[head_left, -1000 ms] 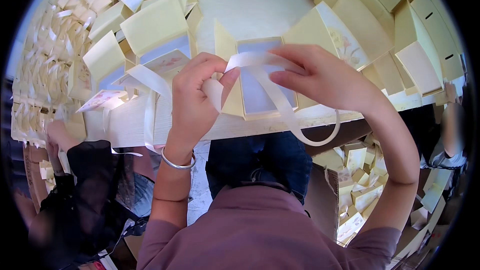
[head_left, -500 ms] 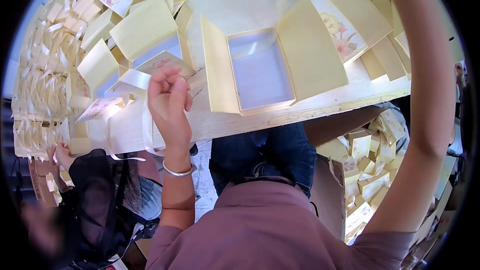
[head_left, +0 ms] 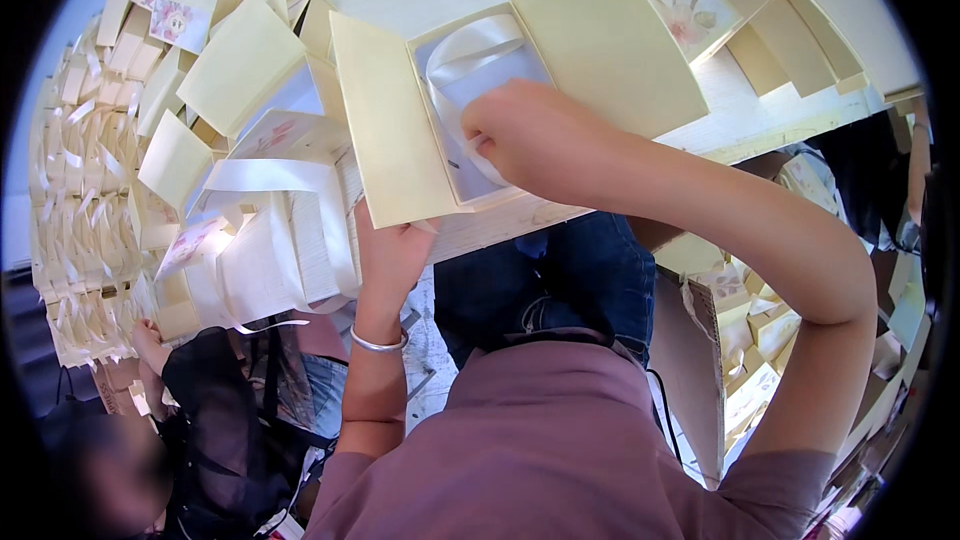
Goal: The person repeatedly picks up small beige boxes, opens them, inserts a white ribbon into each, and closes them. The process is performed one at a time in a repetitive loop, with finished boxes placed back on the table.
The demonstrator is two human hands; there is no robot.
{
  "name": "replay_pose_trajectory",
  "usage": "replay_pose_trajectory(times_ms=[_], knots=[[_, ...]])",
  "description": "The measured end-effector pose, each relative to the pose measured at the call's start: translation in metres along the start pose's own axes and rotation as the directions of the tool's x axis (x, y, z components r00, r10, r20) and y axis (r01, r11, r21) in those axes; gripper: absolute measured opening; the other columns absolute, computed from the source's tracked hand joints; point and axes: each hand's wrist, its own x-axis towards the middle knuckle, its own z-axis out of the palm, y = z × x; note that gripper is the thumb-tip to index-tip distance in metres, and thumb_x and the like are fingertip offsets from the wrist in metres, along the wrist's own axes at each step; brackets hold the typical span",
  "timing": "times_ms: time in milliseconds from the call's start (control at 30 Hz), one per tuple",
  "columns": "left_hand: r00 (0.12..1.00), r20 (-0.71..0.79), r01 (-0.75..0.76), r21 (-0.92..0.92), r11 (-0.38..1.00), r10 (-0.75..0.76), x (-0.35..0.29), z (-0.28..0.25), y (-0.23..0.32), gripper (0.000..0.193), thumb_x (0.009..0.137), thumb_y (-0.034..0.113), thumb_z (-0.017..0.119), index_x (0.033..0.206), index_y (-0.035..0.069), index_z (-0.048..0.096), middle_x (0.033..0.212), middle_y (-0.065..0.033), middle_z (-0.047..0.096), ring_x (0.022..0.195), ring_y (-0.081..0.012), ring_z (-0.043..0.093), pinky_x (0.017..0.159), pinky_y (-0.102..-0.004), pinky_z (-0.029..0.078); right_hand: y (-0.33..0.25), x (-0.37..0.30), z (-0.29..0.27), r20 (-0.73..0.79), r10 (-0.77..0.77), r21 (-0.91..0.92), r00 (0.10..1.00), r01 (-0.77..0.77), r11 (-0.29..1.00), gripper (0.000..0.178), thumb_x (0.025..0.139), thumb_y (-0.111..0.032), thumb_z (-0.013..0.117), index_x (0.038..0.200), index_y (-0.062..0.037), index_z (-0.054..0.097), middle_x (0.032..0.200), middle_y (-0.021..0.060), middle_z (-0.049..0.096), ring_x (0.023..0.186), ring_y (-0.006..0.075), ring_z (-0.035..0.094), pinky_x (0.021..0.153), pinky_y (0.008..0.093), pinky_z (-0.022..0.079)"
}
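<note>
A cream gift box (head_left: 550, 58) stands open in front of me, its two flaps spread and its inside pale lilac. Reaching into it from the right, my right hand (head_left: 525, 140) is closed in a pinch on a white satin ribbon (head_left: 478, 48). The ribbon curls in a loop inside the box. My left hand (head_left: 392, 258), below a silver bangle (head_left: 379, 344), is at the lower edge of the left flap (head_left: 390, 130). That flap hides most of its fingers, so its grip is unclear.
Open boxes with loose ribbon (head_left: 270, 176) crowd the table's left side, before rows of ribboned boxes (head_left: 85, 210). More boxes (head_left: 780, 45) lie at the right. A carton (head_left: 690, 360) of boxes stands below the table edge. Another person's hand (head_left: 150, 345) is at far left.
My right arm has swung down from the upper right, bringing the hand and ribbon into the box. My left hand has moved right to the left flap. The box sits further left in view.
</note>
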Motion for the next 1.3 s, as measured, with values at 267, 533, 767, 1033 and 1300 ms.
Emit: replay_pose_trajectory(times_ms=[267,533,767,1033,1300], knots=[[1.0,0.002,-0.026,0.0,1.0,0.026,0.001,0.003,0.002,0.019,0.069,0.007,0.057,0.086,-0.003,0.059,0.076,-0.0126,0.062,0.069,-0.0236,0.06,0.065,-0.0309,0.047,-0.001,0.006,0.012,0.033,0.07,0.03,0.997,-0.071,0.997,0.01,0.073,-0.005,0.052,0.072,0.0026,0.059,0.071,0.0204,0.057,0.071,0.0364,0.055,0.064,0.0415,0.043],[0.999,0.033,0.032,0.01,0.999,-0.033,0.001,0.002,0.0,0.018,0.068,0.002,0.053,0.084,-0.003,0.059,0.076,-0.0149,0.062,0.07,-0.0269,0.061,0.063,-0.0317,0.046,-0.01,0.008,0.008,0.111,0.15,0.079,0.982,-0.159,0.984,0.015,0.071,-0.005,0.052,0.079,0.0006,0.063,0.076,0.0197,0.06,0.075,0.0342,0.057,0.067,0.0401,0.045],[1.0,0.019,0.01,0.11,0.994,-0.012,0.002,0.003,-0.002,0.021,0.071,0.001,0.051,0.09,-0.002,0.058,0.081,-0.0165,0.061,0.076,-0.0322,0.059,0.066,-0.0339,0.046,-0.008,0.014,0.012,0.1,0.09,0.033,0.991,-0.094,0.995,0.022,0.07,-0.006,0.054,0.091,-0.0003,0.06,0.087,0.0186,0.058,0.083,0.0335,0.055,0.07,0.0387,0.045],[0.923,-0.111,0.15,-0.778,0.611,-0.368,-0.002,-0.011,-0.002,0.02,0.092,0.02,0.037,0.101,0.002,0.039,0.106,-0.0148,0.053,0.074,-0.0104,0.051,0.058,-0.0214,0.046,-0.016,-0.048,0.003,-0.239,-0.309,-0.364,0.921,0.21,0.907,0.039,0.068,-0.023,0.065,0.099,-0.0042,0.048,0.095,0.0126,0.048,0.088,0.0291,0.048,0.075,0.0367,0.039],[0.995,0.036,0.094,-0.288,0.953,-0.088,-0.005,0.018,0.004,0.037,0.072,0.004,0.063,0.105,0.004,0.047,0.085,-0.0106,0.054,0.062,-0.0161,0.051,0.055,-0.0292,0.042,0.002,-0.053,0.008,-0.144,-0.322,-0.449,0.936,0.228,0.864,0.038,0.069,-0.026,0.065,0.096,-0.004,0.05,0.096,0.012,0.05,0.086,0.0276,0.049,0.079,0.0372,0.037]])
